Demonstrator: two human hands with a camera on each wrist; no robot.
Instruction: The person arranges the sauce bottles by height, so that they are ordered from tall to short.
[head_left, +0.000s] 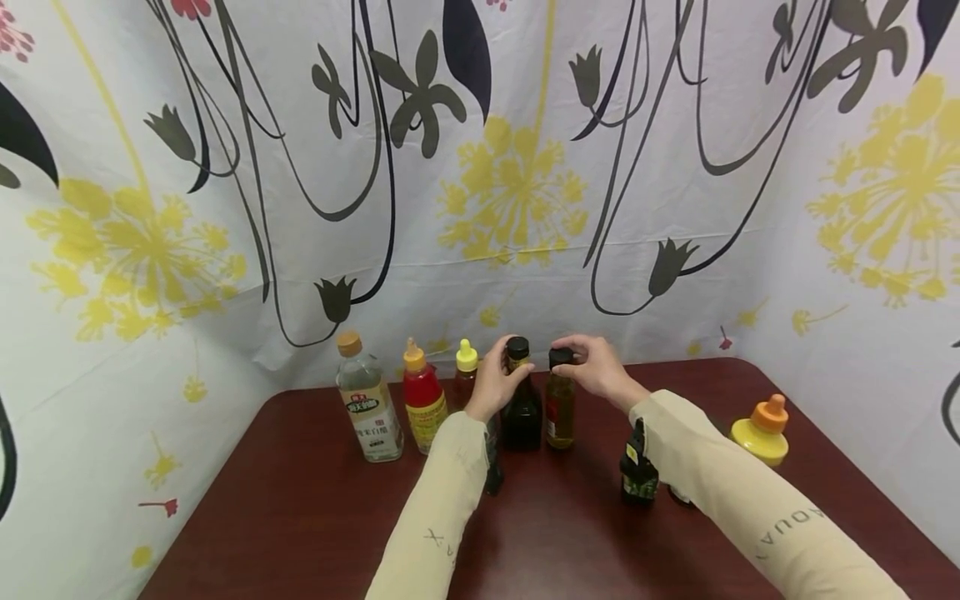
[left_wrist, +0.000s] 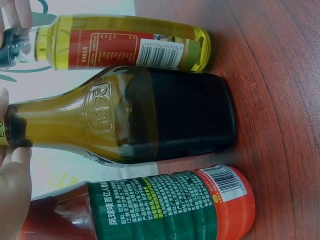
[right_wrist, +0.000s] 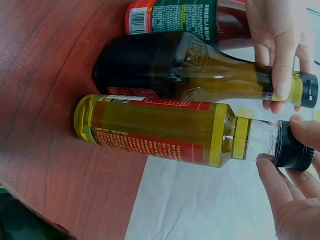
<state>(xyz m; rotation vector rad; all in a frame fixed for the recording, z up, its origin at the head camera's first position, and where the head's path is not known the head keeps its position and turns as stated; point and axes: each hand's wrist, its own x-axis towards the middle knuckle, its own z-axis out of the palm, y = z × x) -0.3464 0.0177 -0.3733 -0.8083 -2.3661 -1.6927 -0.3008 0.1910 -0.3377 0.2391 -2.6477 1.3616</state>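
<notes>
My left hand (head_left: 497,385) grips the neck of a dark sauce bottle (head_left: 522,422), just below its black cap. The bottle stands upright on the table, and its glass is brown above the dark liquid (left_wrist: 190,112). Beside it, on the right, stands a slim bottle of yellow oil (head_left: 560,412) with a red label. The thumb and fingers of my right hand (right_wrist: 295,210) pinch its black cap (right_wrist: 296,147). Both bottles stand side by side, almost touching. A green-labelled bottle (left_wrist: 150,210) with a red base is close by on the dark bottle's left.
Along the back left stand a clear bottle with an orange cap (head_left: 372,412), a red sauce bottle (head_left: 424,406) and a yellow-capped bottle (head_left: 467,358). My left sleeve partly hides a dark bottle (head_left: 492,471). A small dark bottle (head_left: 638,479) and a yellow bottle (head_left: 761,440) are at right.
</notes>
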